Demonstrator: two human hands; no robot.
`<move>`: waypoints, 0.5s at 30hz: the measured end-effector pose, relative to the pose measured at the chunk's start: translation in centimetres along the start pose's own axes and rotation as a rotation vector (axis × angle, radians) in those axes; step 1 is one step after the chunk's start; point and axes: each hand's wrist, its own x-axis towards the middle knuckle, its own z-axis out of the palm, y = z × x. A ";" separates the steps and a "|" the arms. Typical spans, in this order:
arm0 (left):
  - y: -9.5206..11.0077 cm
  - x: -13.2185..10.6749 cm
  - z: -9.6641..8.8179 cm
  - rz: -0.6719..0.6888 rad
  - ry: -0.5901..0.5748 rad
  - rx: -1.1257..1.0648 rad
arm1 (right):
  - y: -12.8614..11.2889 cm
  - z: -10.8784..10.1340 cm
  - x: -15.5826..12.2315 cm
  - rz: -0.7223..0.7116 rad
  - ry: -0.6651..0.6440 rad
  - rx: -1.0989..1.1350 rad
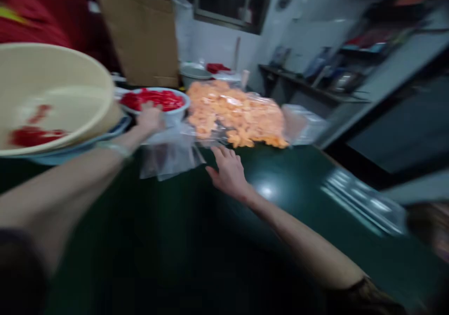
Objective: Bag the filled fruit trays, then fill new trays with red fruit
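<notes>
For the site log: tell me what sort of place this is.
Probably a food-preparation kitchen, though the picture is blurred: a bowl of red pieces at the left hand, a clear bag of orange pieces by the right hand, a stained cream basin.

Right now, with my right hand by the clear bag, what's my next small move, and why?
Probably slide the right hand forward to pinch the clear bag: its open fingers lie at the bag's edge, and the left hand rests at the bowl.
</notes>
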 end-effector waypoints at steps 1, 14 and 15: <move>0.4 -0.4 0.1 0.034 0.052 -0.005 | 2.4 -0.9 -2.7 0.041 0.043 -0.062; 4.4 -18.0 6.5 0.293 -0.080 0.013 | 27.9 -7.7 -23.9 0.760 -0.113 -0.547; 5.0 -18.7 6.3 0.283 -0.069 -0.052 | 27.1 -7.4 -24.0 0.730 -0.114 -0.529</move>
